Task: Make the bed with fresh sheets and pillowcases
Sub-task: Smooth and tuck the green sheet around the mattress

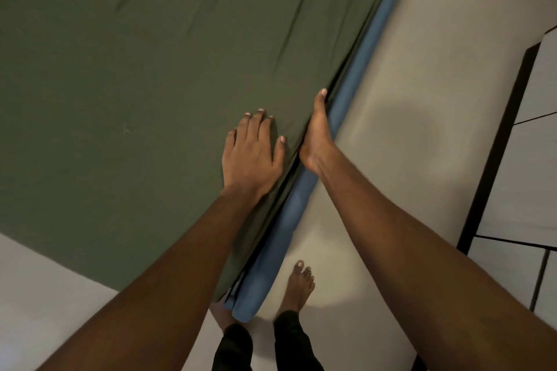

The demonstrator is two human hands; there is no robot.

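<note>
Fingers of the right hand are out of sight, pushed down where the green sheet meets the blue padded bed edge; only the thumb shows, lying straight along that seam, so whether the hand grips cloth cannot be told. The mattress is wholly covered, and the sheet runs off the top and left of the view. One bare foot stands on the pale floor; the other is mostly hidden behind the corner of the bed. The left hand lies flat on top of the sheet just beside the side edge, fingers straight and spread, holding nothing. The sheet is stretched under that palm, with long creases running away from both hands.
</note>
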